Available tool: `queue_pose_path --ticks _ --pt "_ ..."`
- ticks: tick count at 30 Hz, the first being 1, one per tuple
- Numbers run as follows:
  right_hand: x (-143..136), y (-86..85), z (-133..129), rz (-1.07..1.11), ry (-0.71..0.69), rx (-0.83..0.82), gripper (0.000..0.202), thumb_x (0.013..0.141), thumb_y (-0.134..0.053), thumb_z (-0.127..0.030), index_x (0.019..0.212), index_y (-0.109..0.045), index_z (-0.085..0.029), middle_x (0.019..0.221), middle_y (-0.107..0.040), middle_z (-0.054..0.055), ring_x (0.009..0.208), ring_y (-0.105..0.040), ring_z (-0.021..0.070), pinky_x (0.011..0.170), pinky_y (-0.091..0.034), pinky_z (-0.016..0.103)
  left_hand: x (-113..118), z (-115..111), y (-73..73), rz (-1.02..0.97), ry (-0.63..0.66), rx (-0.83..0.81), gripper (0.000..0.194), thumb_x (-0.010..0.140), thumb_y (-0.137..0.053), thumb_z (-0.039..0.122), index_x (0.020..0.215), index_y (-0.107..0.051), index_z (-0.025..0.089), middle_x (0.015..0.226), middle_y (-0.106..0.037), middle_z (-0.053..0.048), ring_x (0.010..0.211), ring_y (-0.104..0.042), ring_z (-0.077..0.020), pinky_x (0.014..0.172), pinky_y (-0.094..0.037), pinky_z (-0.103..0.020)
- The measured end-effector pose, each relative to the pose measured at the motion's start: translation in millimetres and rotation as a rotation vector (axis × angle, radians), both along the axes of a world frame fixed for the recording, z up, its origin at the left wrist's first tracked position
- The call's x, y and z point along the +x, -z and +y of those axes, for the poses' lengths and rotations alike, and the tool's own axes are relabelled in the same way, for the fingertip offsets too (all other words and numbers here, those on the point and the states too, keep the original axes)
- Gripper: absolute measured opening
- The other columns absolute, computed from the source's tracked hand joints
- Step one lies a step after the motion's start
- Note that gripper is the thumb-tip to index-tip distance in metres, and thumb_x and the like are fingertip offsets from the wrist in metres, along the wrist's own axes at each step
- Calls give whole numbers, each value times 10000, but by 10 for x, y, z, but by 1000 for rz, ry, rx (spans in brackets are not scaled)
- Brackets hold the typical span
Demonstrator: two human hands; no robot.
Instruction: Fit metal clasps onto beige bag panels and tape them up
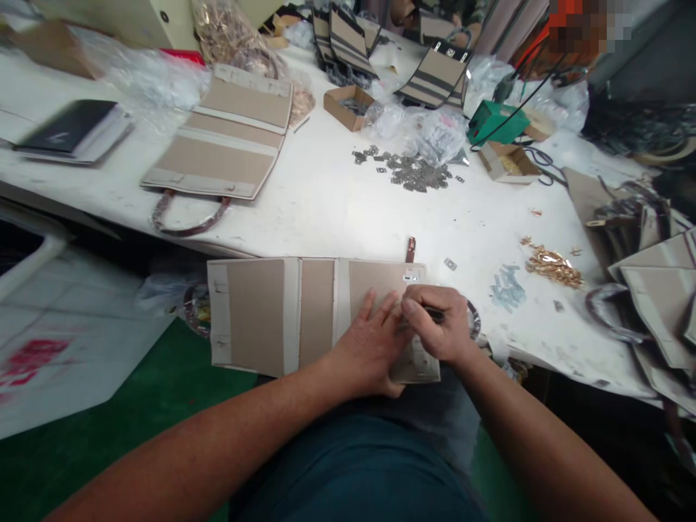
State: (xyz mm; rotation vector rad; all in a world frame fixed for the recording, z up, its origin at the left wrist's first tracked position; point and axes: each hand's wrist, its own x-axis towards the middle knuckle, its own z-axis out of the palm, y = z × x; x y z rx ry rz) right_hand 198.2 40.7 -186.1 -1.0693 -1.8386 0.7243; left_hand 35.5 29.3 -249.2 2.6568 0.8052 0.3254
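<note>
A beige bag panel (pixel 262 312) with pale bands lies before me at the table's front edge, its handles out past both ends. My left hand (pixel 373 344) is flat on its right part, fingers spread. Beside those fingertips my right hand (pixel 439 322) is closed; a bit of something dark shows in the fist, too hidden to name. Just beyond my right knuckles sits a small metal plate (pixel 411 276) on the panel. A brown strap tab (pixel 411 249) sticks out from the panel's far edge.
A second bag panel (pixel 217 141) lies at the back left. Grey metal plates (pixel 418 174) and gold fasteners (pixel 554 267) are scattered about, with bluish clear strips (pixel 507 288) nearby. Stacked bag pieces (pixel 660 304) crowd the right side. A notebook (pixel 70 130) lies far left.
</note>
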Motion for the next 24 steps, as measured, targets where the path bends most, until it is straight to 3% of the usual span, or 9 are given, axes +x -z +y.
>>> queue_pose_path --ticks 5,9,12,14,17,20,24 --pt "44 67 21 424 143 31 442 975 -557 -430 591 -479 -225 524 -458 -22 474 -447 134 489 -390 307 -27 15 -36 31 15 12 1034 647 -797 628 1501 -442 165 1616 -326 -226 1541 -121 -442 1232 49 -636" --pt "62 211 -124 388 241 8 420 972 -577 -383 594 -511 -213 532 -478 -16 496 -478 135 525 -418 310 -28 21 -49 57 23 11 1003 699 -747 656 1516 -426 171 1614 -327 -227 1542 -144 -429 1233 39 -640" --pt "212 237 -533 390 433 -32 436 964 -585 -410 586 -509 -206 535 -486 -12 499 -488 136 524 -424 303 -43 30 -47 65 28 27 997 699 -735 694 1505 -449 183 1609 -343 -215 1543 -141 -428 1236 37 -641" --pt "329 285 -891 374 635 -217 437 953 -586 -479 618 -530 -205 526 -495 -13 480 -488 141 482 -403 287 -53 38 -39 57 26 44 1004 694 -735 710 1506 -455 188 1611 -343 -208 1544 -140 -427 1238 40 -642" --pt "409 471 -1271 356 843 -645 426 904 -598 -614 805 -625 -200 543 -550 -15 439 -490 153 415 -371 268 -46 36 -25 34 32 75 1003 691 -744 703 1504 -462 189 1609 -350 -199 1544 -142 -424 1237 45 -649" --pt "326 692 -1304 511 757 -864 505 828 -651 -667 1028 -642 -204 609 -593 -18 423 -492 152 389 -381 260 -24 6 -13 16 30 111 1003 666 -778 678 1489 -482 188 1600 -366 -197 1538 -166 -421 1239 33 -655" --pt "82 749 -1183 677 611 -755 424 786 -750 -565 991 -671 -203 627 -572 -24 447 -451 121 414 -360 243 -92 -66 -43 8 23 150 1021 647 -793 695 1474 -490 179 1582 -396 -200 1520 -230 -418 1241 -57 -671"
